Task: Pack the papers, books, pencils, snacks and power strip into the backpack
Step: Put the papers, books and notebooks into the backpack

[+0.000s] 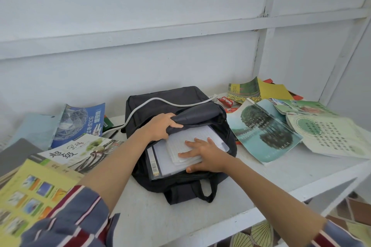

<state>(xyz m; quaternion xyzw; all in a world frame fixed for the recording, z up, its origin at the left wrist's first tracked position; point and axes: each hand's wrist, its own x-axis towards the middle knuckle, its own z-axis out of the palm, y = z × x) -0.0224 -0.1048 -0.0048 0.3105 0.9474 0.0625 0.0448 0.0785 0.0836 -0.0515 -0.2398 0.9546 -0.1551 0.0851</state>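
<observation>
At the far left of a white painted shelf [180,216], a yellow-green book printed with small photo squares [30,190] is blurred and cut off by the frame. It overlaps a white book with black brush lettering [80,150] and a blue book showing a faceted sphere [80,122]. A white power cable [140,108] emerges from behind these books and crosses the top of the dark grey fabric backpack [160,98], which lies flat at centre. The strip the cable belongs to is hidden.

The left hand [162,126] grips the backpack's raised front panel, fingers curled over its edge. The right hand [202,154] presses flat, fingers spread, on a stack of white ruled papers [180,146] lying half inside the opening.

To the right, a red snack packet [227,101] is partly covered by a teal book with a mirrored tree [265,134]. Beside that lies a pale green book [329,136] whose text is too small to read.
</observation>
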